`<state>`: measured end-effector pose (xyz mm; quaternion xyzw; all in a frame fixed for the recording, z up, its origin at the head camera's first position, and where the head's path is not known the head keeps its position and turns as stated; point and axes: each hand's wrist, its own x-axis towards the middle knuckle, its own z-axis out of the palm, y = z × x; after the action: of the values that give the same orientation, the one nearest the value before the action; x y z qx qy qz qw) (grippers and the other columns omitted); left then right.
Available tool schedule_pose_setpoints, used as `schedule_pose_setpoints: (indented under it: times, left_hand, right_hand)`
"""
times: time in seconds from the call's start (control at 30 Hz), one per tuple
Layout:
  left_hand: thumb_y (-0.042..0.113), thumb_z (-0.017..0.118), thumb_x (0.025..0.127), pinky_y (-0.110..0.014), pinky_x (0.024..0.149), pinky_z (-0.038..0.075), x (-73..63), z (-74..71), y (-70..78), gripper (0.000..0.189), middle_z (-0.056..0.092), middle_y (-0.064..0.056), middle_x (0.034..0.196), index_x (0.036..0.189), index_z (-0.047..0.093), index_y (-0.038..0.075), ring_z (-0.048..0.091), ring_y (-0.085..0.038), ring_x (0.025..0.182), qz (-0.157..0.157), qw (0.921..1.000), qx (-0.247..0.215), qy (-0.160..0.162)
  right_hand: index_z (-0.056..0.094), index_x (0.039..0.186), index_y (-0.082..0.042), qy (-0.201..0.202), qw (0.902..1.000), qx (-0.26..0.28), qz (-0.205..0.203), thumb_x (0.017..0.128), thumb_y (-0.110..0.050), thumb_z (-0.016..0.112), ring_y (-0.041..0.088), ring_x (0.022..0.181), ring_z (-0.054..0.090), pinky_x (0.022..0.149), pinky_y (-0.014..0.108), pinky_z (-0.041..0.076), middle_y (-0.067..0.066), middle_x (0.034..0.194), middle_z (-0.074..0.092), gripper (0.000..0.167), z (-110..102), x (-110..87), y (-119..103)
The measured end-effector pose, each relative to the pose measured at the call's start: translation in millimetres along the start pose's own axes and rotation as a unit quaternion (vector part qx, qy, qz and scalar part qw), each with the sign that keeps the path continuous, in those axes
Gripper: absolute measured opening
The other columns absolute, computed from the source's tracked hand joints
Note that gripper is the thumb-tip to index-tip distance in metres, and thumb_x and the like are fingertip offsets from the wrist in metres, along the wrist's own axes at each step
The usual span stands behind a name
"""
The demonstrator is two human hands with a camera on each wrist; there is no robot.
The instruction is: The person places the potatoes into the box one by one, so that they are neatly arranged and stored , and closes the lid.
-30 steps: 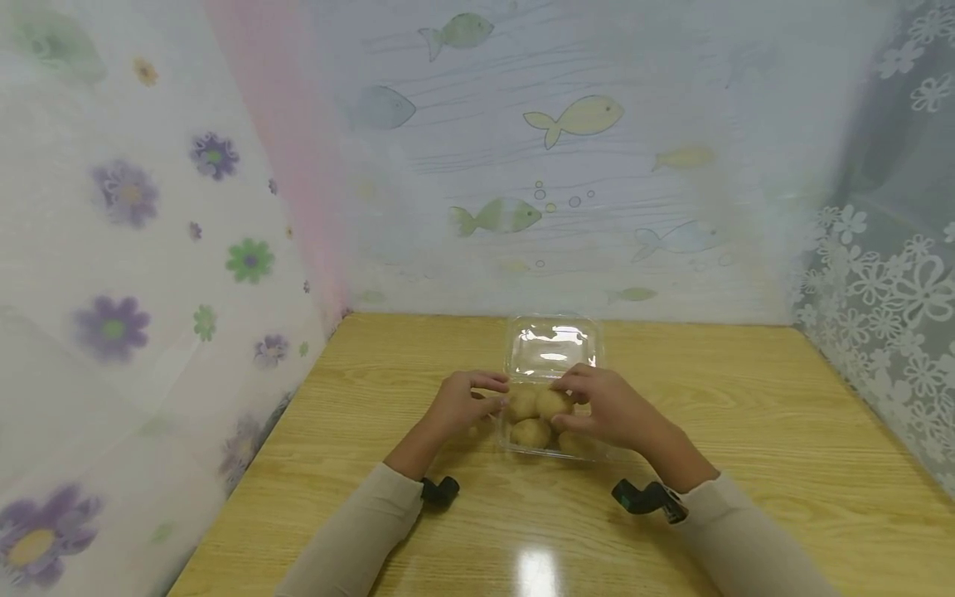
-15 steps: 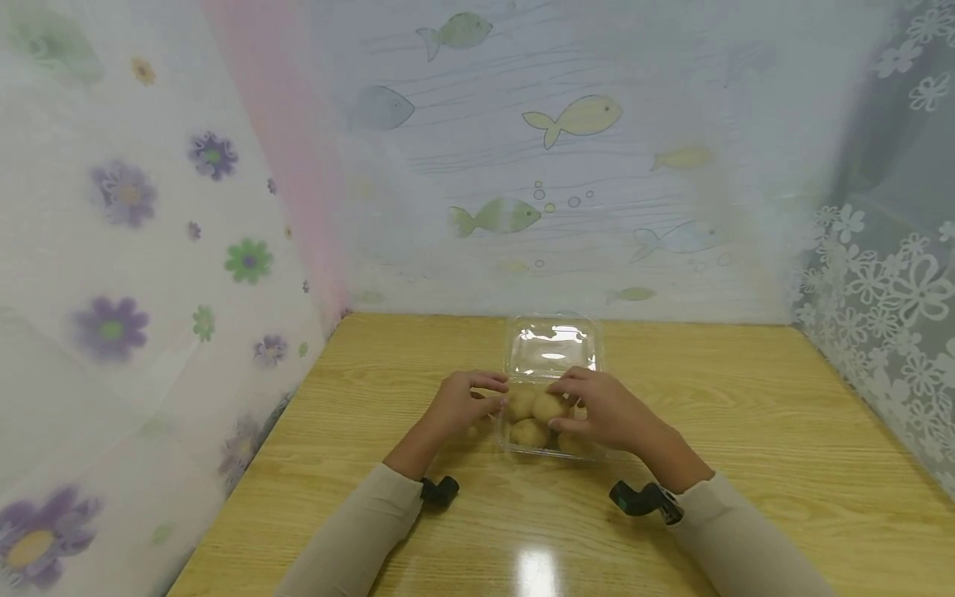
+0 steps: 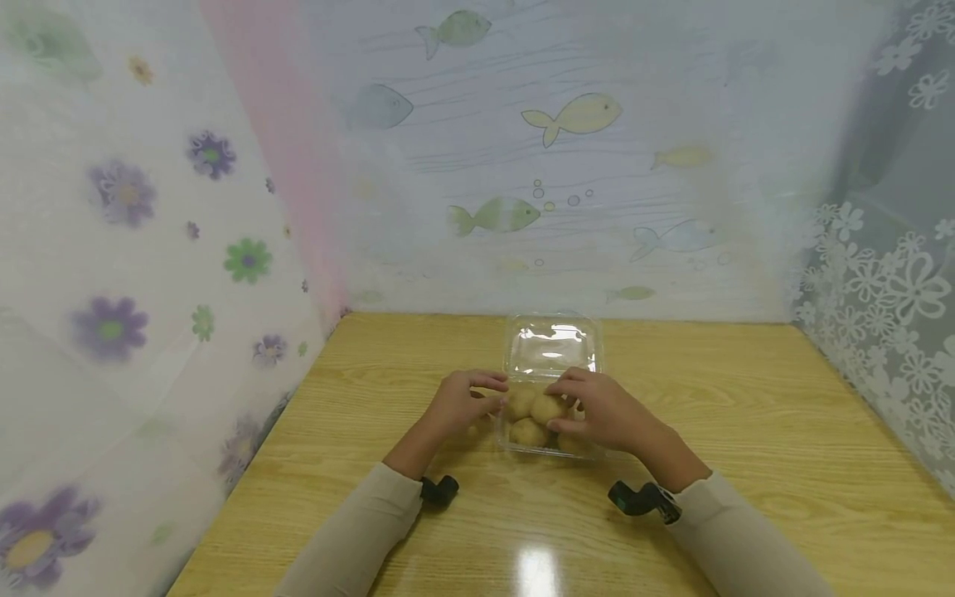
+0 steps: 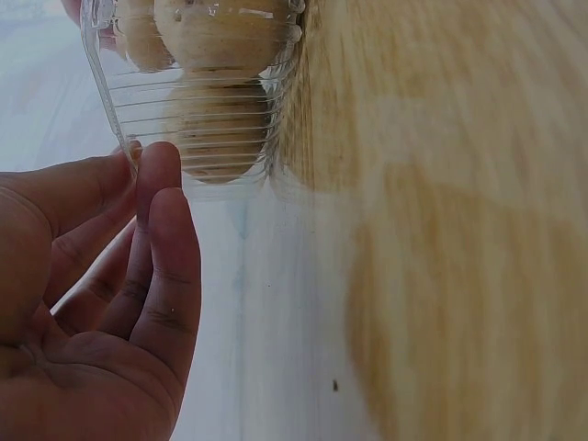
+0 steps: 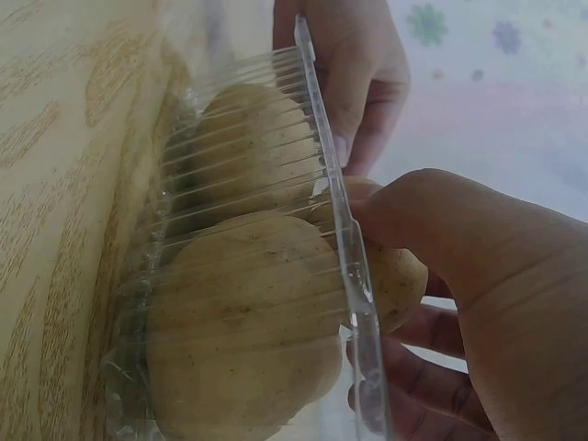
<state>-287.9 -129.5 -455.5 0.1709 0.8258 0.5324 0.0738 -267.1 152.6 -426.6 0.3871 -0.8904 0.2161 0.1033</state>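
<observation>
A clear plastic clamshell container point(image 3: 515, 453) lies with its lid point(image 3: 553, 348) folded back, away from me. Several potatoes fill its base, among them a front-left potato point(image 3: 528, 433) and a large one point(image 5: 243, 322) behind the ribbed wall in the right wrist view. My left hand point(image 3: 457, 405) pinches the container's left rim between thumb and fingertips, as the left wrist view shows. From the right, my right hand point(image 3: 608, 412) reaches over the rim and grips a potato point(image 3: 548, 408) that sits higher than its neighbours. Its fingers partly hide the right side of the base.
The container stands on a wood-grain table point(image 3: 746, 464). Behind it rises a fish-patterned curtain point(image 3: 492, 166), with a flowered sheet point(image 3: 112, 249) on the left and a white-flowered one point(image 3: 880, 298) on the right. Black wrist cameras sit beside the sleeves.
My right hand and the potato it grips have shifted slightly left, towards the other potatoes. The left hand has stayed at the rim.
</observation>
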Motion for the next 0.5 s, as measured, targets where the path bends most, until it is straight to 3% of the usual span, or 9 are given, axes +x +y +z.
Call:
schedule_pose_setpoints:
  times: [0.5]
  left_hand:
    - [0.01,0.075,0.096,-0.035,0.075,0.066,0.0,0.2,0.6,0.023,0.064,0.001,0.144,0.119,0.077,0.007,0.077,-0.02,0.092,-0.004,1.0,-0.006,0.001]
  right_hand:
    - [0.074,0.122,-0.012,-0.004,1.0,-0.003,0.006,0.088,-0.035,0.085,0.009,0.088,0.068,0.072,0.021,0.058,-0.003,0.112,0.068,0.043,0.6,0.0,0.2]
